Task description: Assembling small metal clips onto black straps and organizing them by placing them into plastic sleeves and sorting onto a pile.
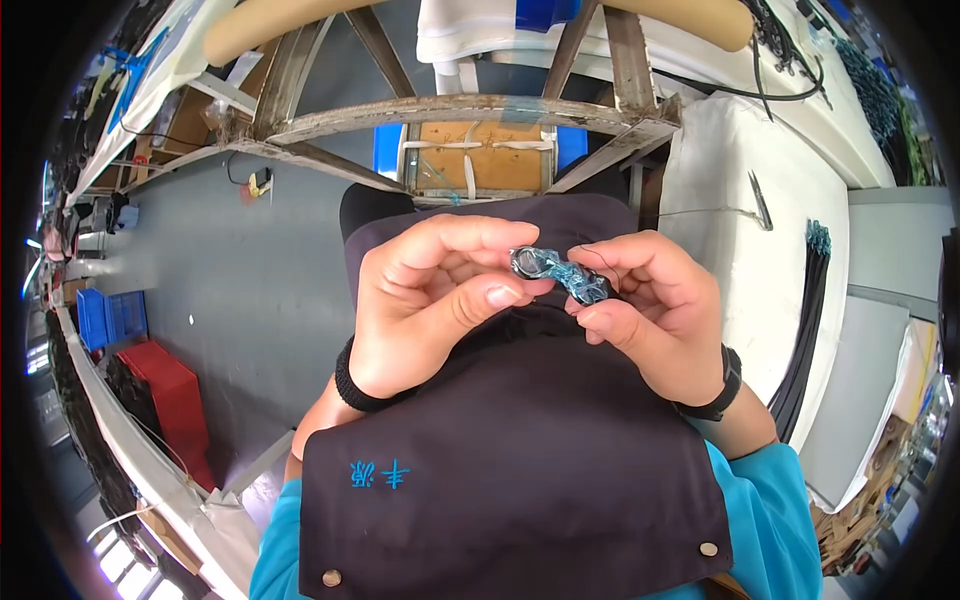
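Observation:
Above my lap, both hands hold a small, dark, twisted piece with a loop at its left end, wrapped in shiny teal strands or film (556, 272); its exact kind is hard to make out. My left hand (430, 295) pinches the looped end between thumb and fingers. At the other end, the thumb and forefinger of my right hand (655, 305) close on the darker tip. A thin dark thread curves up beside the right fingertips. Under my hands lies a dark apron (510, 440) with blue stitching.
On the white-covered table (715, 150) at my right lie thread snips (761, 200) and a bundle of black cords (805, 320) with a teal end. A metal frame (440, 118) stands ahead. Blue (110, 315) and red bins (175, 400) stand on the floor at left.

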### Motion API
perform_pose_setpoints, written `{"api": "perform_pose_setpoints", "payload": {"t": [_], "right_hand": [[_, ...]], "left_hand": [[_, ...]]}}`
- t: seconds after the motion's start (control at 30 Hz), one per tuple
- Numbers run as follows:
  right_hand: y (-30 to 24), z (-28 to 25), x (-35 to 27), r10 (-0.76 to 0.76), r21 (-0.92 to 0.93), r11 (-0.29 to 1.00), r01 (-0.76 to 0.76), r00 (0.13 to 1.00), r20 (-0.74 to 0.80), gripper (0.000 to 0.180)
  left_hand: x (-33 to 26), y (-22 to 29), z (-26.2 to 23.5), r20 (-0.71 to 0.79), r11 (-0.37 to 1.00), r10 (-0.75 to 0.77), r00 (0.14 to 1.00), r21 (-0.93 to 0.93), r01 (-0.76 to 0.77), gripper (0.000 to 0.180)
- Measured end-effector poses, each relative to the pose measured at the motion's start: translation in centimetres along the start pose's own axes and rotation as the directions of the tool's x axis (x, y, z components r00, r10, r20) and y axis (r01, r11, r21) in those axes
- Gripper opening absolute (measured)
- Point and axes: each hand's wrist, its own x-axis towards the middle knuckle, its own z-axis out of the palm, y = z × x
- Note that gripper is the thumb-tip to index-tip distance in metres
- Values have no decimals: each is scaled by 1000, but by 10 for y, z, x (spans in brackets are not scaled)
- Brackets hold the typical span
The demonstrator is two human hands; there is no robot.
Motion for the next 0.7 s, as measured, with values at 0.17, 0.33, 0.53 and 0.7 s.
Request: {"api": "perform_pose_setpoints", "payload": {"t": [0.17,0.33,0.53,0.7], "right_hand": [[-16,-19,-8,124,115,985,-132,990,72,26],[-68,-85,-36,-86,-140,989,53,966,-244,30],[-204,-185,-153,-531,-703,711,-8,649,-545,31],[-253,-210,-193,-588,-746,300,-595,501,-636,27]], "left_hand": [[6,0,0,138,993,-35,990,-103,49,35],[0,-10,-18,31,994,-105,994,19,104,42],[6,-17,-32,-164,973,-225,960,18,231,28],[16,-29,-30,-146,960,-275,950,6,279,25]]}}
